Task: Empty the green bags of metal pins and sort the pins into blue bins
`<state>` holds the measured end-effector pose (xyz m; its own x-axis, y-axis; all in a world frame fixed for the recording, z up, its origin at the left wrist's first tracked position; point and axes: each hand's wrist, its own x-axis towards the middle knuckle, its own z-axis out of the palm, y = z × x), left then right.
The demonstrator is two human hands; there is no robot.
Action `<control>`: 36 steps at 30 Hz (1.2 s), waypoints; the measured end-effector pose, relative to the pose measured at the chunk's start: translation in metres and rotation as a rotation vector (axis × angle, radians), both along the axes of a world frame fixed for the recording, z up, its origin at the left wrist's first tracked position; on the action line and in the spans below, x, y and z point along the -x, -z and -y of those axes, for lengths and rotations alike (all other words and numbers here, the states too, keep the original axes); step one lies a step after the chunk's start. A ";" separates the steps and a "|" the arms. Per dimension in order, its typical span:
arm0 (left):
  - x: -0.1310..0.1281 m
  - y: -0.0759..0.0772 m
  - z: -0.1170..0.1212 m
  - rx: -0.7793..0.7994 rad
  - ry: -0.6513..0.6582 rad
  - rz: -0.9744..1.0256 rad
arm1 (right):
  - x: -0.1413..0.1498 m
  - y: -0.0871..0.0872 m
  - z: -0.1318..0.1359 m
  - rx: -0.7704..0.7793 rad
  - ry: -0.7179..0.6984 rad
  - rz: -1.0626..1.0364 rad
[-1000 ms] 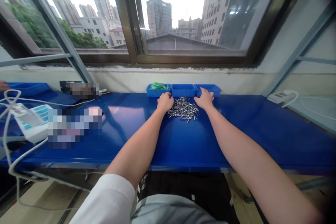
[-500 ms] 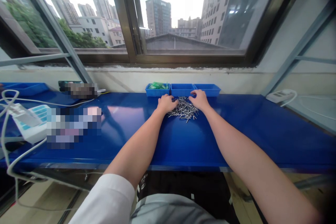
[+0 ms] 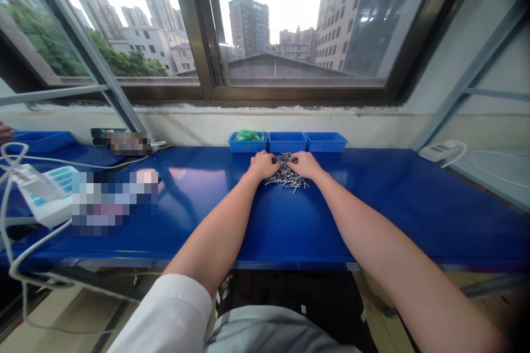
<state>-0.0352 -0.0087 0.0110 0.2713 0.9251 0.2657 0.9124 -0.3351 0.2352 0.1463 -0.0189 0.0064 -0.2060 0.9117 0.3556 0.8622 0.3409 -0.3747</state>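
A loose heap of thin, short silvery metal pins [image 3: 287, 179] lies on the blue tabletop [image 3: 290, 226]; their exact kind is too small to tell. At the heap's left side rests my left hand [image 3: 261, 165], thumb apart and pointing inward over the pins. From the right, my right hand [image 3: 307, 165] reaches onto the heap with its thumb among the pins and its fingers curved, partly hidden. Both hands touch the heap, and a narrow strip of pins shows between them. Neither hand lifts anything that I can see.
Behind the heap stand a blue bin [image 3: 248, 144] with green plastic packing, a middle blue bin [image 3: 287, 140] and a right blue bin [image 3: 326, 142]. Leftward are a power strip [image 3: 49, 193], white cables and blurred items. Another person's hand [image 3: 5, 133] shows at the far left edge.
My right hand has moved left and inward onto the heap, closer to my left hand. My left hand has barely moved. The other person's hand has come further into view.
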 end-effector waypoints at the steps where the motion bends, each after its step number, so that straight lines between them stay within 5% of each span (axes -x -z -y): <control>1: 0.000 0.000 0.000 0.000 0.001 -0.001 | 0.000 0.000 0.000 -0.008 -0.004 0.002; 10: 0.001 0.001 0.000 -0.059 0.012 0.116 | 0.004 -0.002 0.000 -0.152 -0.022 -0.030; 18: -0.004 -0.008 0.007 -0.156 0.343 0.263 | 0.011 -0.013 0.008 -0.100 -0.104 -0.251; 24: -0.005 -0.016 0.013 -0.112 0.331 0.220 | 0.013 -0.014 0.009 0.001 -0.067 -0.554; 36: -0.004 -0.015 0.010 -0.174 0.287 0.232 | 0.007 -0.015 0.005 -0.003 -0.101 -0.782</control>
<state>-0.0308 -0.0187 0.0260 0.4260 0.7567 0.4959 0.7055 -0.6210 0.3414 0.1391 -0.0243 0.0216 0.0236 0.9005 0.4342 0.3135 0.4058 -0.8585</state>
